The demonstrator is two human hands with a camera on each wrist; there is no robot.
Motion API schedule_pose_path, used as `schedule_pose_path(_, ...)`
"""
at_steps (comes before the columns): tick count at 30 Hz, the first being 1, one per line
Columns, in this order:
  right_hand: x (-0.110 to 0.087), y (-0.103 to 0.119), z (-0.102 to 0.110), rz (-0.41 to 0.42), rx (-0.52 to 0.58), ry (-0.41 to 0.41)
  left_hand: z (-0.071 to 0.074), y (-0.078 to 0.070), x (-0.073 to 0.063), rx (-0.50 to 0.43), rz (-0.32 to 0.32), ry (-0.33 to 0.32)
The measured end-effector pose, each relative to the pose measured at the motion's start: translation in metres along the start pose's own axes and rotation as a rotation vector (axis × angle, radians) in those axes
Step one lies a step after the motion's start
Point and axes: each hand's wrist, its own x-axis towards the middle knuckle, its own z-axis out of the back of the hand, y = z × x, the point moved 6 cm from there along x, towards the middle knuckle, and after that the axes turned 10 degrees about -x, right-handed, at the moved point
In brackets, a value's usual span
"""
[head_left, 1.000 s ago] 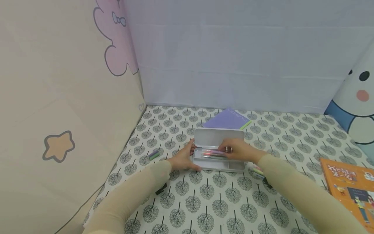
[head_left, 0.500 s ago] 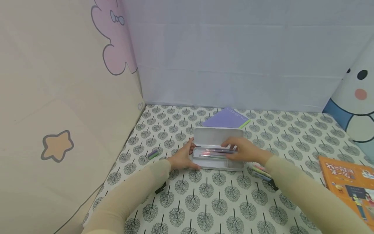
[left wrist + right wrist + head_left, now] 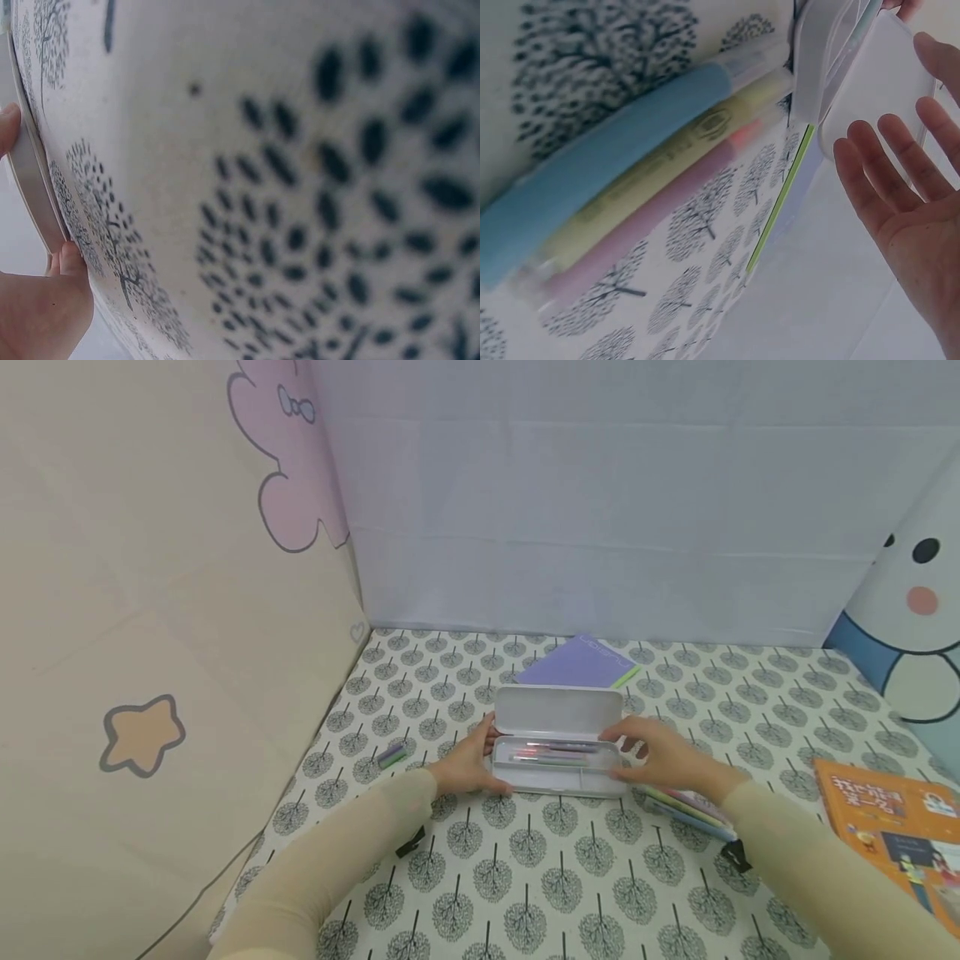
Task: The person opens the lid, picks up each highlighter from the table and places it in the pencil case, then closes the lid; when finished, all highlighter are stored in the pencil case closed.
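Note:
A white pencil case (image 3: 558, 710) stands with its lid raised, and several pens (image 3: 551, 752) lie in its back compartment. My left hand (image 3: 463, 768) holds the case's left end, thumb at the front corner and fingers at the back. In the left wrist view, thumb and fingers touch the case's rim. At the right end is my right hand (image 3: 667, 758), fingers spread and holding nothing; the right wrist view shows its palm (image 3: 922, 247) beside the lid. Blue (image 3: 630, 150), yellow (image 3: 660, 165) and pink highlighters (image 3: 652, 210) lie to the right of the case.
Behind the case lies a purple notebook (image 3: 577, 662) with a green edge. Small purple and green pieces (image 3: 392, 756) sit to the left. An orange book (image 3: 888, 818) is at the far right. Cloth walls border the tree-patterned tablecloth (image 3: 562, 893).
My right hand has let go of the pens, leaving them in the back compartment, and moved right to the case's right end. The left hand has stayed on the case.

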Motion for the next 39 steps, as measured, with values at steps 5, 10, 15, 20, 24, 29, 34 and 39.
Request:
schedule_pose_path(5,-0.017,-0.009,0.005,-0.037,-0.029,-0.011,0.002,0.0,-0.002,0.007,0.015,-0.004)
schedule_pose_path(10,-0.034,-0.014,0.01,-0.024,-0.032,-0.05,0.002,0.001,-0.002,-0.005,0.025,-0.003)
schedule_pose_path(15,-0.052,-0.02,0.013,-0.024,-0.054,-0.102,0.002,0.002,-0.001,-0.018,0.021,0.0)
schedule_pose_path(20,-0.07,-0.028,0.014,-0.017,-0.073,-0.149,0.002,0.002,-0.002,0.001,0.034,-0.007)
schedule_pose_path(24,-0.083,-0.033,0.013,-0.014,-0.061,-0.15,0.002,0.0,-0.003,0.008,0.04,-0.009)
schedule_pose_path(29,-0.096,-0.038,0.016,-0.002,-0.055,-0.154,0.001,-0.004,-0.004,-0.001,0.035,-0.007)
schedule_pose_path(34,-0.105,-0.042,0.017,0.016,-0.072,-0.171,0.001,-0.005,-0.004,0.002,0.033,-0.006)
schedule_pose_path(39,-0.111,-0.045,0.016,0.002,-0.076,-0.169,0.0,-0.005,-0.004,-0.004,0.031,-0.005)
